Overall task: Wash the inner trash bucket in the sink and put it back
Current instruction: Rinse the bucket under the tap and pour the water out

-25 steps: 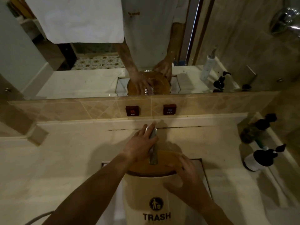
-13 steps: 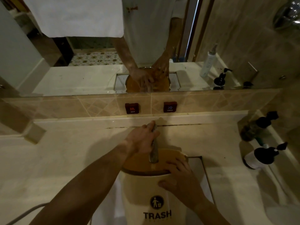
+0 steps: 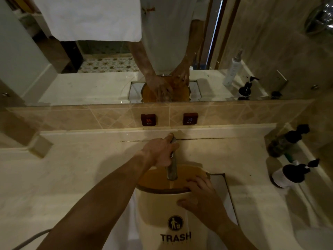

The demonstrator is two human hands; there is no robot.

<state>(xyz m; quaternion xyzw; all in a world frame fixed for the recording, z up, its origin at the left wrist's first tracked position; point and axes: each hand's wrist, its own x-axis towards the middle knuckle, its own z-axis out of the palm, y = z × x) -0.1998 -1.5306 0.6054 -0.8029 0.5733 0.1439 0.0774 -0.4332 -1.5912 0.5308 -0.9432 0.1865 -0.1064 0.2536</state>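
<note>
A cream bucket (image 3: 162, 212) marked TRASH stands in the square sink (image 3: 228, 188), its orange-brown inside facing up. The metal faucet (image 3: 172, 170) reaches over its mouth, and a thin stream of water runs from it into the bucket. My left hand (image 3: 160, 152) is shut on the top of the faucet. My right hand (image 3: 200, 197) grips the bucket's right rim, fingers over the edge and thumb on the outer wall. The bucket's bottom is out of frame.
Two red buttons marked HOT (image 3: 148, 120) and COLD (image 3: 190, 118) sit on the tiled backsplash under a mirror. Pump bottles (image 3: 290, 175) stand on the beige counter (image 3: 72, 177) at the right. A grey hose (image 3: 30, 239) runs off at the lower left.
My left hand has closed tighter on the faucet top. My right hand slid along the bucket's rim to grip its right edge. Water now runs into the bucket.
</note>
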